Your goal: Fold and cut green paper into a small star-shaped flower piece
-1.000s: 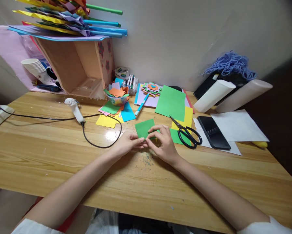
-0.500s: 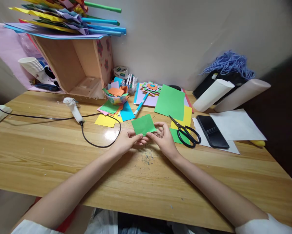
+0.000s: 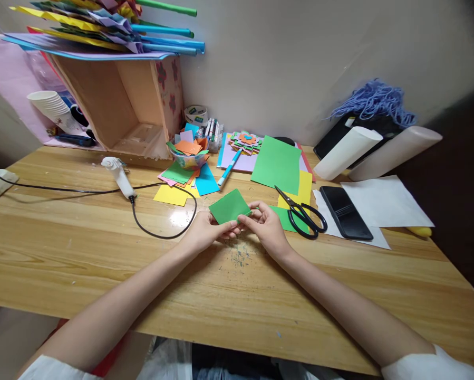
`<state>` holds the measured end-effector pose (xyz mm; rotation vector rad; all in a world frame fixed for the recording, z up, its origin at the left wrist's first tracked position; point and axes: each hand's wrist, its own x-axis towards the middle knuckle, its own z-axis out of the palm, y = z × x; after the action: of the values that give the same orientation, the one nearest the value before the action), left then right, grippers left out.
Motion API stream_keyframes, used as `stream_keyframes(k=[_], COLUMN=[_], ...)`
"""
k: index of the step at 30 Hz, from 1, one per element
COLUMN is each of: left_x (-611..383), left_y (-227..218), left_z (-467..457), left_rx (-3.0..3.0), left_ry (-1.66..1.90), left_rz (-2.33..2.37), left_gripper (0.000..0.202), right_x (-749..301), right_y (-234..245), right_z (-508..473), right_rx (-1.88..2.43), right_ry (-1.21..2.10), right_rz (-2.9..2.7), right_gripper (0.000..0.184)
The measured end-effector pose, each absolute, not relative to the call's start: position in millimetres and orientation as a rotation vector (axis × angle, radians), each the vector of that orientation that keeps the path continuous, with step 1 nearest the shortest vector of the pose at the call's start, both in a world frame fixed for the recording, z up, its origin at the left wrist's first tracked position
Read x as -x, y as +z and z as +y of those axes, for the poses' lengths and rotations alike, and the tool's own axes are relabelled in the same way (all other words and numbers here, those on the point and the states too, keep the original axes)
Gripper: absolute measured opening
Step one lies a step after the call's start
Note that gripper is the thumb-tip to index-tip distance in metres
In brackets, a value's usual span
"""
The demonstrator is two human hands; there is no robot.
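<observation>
A small green paper piece (image 3: 230, 206) is held between both my hands above the wooden table. My left hand (image 3: 210, 230) pinches its lower left edge, thumb on top and fingers underneath. At the lower right corner, the thumb and fingers of my right hand (image 3: 265, 226) grip the same paper. Black-handled scissors (image 3: 302, 214) lie to the right of my right hand, across green and yellow paper (image 3: 306, 184). A large green sheet (image 3: 278, 163) rests behind them. Beyond the held paper lies a blue marker (image 3: 229, 168).
At left is a white glue gun (image 3: 120, 177) with a black cord looping near my left hand. Coloured paper pieces (image 3: 171, 195) surround a filled bowl (image 3: 187, 158). A phone (image 3: 345, 214) lies at right beside white paper (image 3: 387, 203). An open box (image 3: 118, 105) stands at back left.
The green paper has turned and tilted in my hands, with its left corner now lower and closer to my left hand. Both hands keep nearly the same place.
</observation>
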<state>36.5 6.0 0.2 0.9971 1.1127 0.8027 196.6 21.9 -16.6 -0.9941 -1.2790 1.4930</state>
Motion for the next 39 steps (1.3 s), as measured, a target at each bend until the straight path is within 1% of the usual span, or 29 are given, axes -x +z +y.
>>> stream_keyframes(k=[8, 11, 16, 21, 29, 35, 39], left_x=[-38.3, -37.1, -36.9, -37.7, -37.1, -34.5, -33.2], left_y=[7.7, 8.9, 2.2, -4.3, -0.1, 1.7, -0.6], left_z=[5.1, 4.8, 5.4, 6.3, 7.5, 6.9, 7.6], left_rx=[-0.99, -1.022, -1.129, -1.162, -1.118, -1.156, -1.216], left_ry=[0.78, 0.767, 0.809, 0.829, 0.796, 0.759, 0.776], left_rz=[1.145, 1.158, 1.214, 1.207, 1.2, 1.268, 1.284], left_gripper=[0.025, 0.024, 0.026, 0.022, 0.019, 0.021, 0.019], right_x=[-195.7, -196.2, -196.8, -196.5, -197.4, -196.2, -195.0], right_y=[-16.7, -17.3, -18.5, -17.4, -19.7, -20.4, -19.3], right_z=[22.6, 22.2, 22.2, 21.8, 23.2, 19.7, 17.9], right_rx=[1.053, 1.044, 0.997, 1.016, 0.979, 1.007, 1.006], right_ry=[1.428, 1.451, 1.479, 1.488, 1.47, 1.452, 1.438], right_rz=[-1.274, -1.282, -1.299, -1.301, -1.305, -1.397, -1.418], right_gripper=[0.029, 0.027, 0.033, 0.03, 0.023, 0.031, 0.028])
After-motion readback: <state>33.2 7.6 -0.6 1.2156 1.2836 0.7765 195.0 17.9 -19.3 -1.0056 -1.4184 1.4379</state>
